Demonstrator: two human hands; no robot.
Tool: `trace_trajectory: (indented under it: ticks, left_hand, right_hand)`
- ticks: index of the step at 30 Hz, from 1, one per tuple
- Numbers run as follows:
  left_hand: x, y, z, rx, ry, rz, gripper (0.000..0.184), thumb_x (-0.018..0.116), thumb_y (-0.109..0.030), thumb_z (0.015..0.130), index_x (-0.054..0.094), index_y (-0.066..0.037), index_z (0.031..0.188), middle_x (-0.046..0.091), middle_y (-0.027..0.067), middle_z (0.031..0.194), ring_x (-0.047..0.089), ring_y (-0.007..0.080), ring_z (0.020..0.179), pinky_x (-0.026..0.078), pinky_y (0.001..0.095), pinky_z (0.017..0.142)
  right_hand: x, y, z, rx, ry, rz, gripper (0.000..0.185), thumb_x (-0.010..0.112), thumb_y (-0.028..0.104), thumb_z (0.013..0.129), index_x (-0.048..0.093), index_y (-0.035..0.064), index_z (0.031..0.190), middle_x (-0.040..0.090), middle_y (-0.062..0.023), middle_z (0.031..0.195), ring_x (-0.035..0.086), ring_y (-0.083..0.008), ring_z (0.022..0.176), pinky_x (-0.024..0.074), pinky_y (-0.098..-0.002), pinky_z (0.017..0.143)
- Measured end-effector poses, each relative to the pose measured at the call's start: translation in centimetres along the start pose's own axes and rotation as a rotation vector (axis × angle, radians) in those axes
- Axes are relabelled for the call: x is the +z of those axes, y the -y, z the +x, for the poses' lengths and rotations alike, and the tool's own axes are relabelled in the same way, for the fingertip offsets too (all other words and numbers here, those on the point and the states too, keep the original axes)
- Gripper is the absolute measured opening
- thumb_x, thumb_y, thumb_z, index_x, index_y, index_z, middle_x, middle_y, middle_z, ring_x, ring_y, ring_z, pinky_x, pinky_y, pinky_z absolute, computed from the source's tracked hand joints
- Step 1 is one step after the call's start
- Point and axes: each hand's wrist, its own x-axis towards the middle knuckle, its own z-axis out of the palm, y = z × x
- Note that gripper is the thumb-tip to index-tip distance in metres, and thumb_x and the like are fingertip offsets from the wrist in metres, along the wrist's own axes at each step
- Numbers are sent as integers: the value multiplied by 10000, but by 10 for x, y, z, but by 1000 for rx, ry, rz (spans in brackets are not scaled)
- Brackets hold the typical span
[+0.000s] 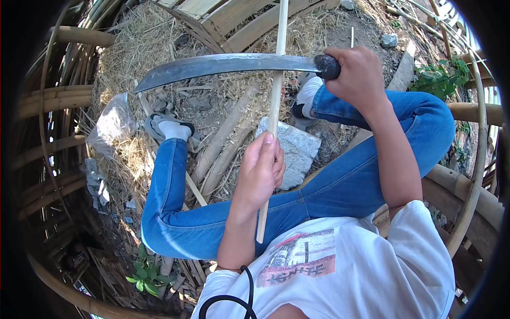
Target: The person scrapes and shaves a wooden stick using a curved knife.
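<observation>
**A long curved knife meets a thin straight stick**

The right grip [355, 74] is closed tight around the black, round-ended handle [328, 67] of a big knife [228, 64]. The knife's blade is gray metal, long and flat, with scratchy marks. It runs out to the left of the right grip and bends like a banana to a pointed tip.

The left grip [261, 167] is closed around a pale wooden stick [275, 101], with the thumb on top. The stick is thin and straight, with flat sides. One end pokes out behind the left grip, over the blue jeans [340, 181]. The other end goes far ahead, past the blade. The blade crosses the stick ahead of the left grip, but I cannot tell if they touch.

Just beside the left grip, low down on its right, is a gray stone block [297, 151], rough and speckled. Left of that grip, round brown poles [226, 141] lie on the dirt. Farther left is a crinkly, see-through plastic bag [112, 123] on dry, scratchy straw [130, 58]. Well ahead of the left grip is a box [234, 24] made of wooden slats. Green leaves [438, 78] grow to the right of the right grip.
</observation>
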Motion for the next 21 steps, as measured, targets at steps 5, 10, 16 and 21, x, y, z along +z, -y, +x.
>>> trace_trajectory:
  ticks: [5, 10, 16, 21]
  left_hand:
    - [-2, 4, -3, -30, 0, -48, 358, 355, -366, 1079, 418, -99, 850, 321, -32, 558, 237, 29, 405, 192, 207, 356]
    - [-5, 5, 1, -51, -12, -68, 356, 353, -367, 1080, 417, -102, 851, 318, -33, 556, 234, 26, 408, 193, 204, 354]
    - [-1, 1, -5, -82, 14, -91, 351, 352, -363, 1080, 414, -102, 853, 311, -36, 553, 222, 25, 403, 182, 203, 351]
    - [1, 1, -4, -75, 64, -116, 345, 347, -356, 1080, 411, -99, 860, 311, -36, 552, 223, 26, 403, 181, 206, 351]
  right_hand:
    - [-9, 5, 0, 4, 114, 6, 157, 717, 207, 623, 685, 142, 762, 626, -87, 611, 654, -306, 612, 508, -427, 561]
    - [-9, 20, -2, -33, 206, 52, 146, 721, 211, 632, 684, 149, 759, 632, -85, 624, 659, -304, 621, 513, -428, 569]
    - [-1, -5, 5, 147, 123, -58, 272, 678, 192, 656, 749, 150, 916, 659, -136, 694, 661, -341, 709, 534, -452, 666]
    - [-9, -22, 5, 201, 52, -132, 295, 675, 210, 666, 758, 165, 945, 677, -126, 716, 677, -336, 720, 562, -456, 674]
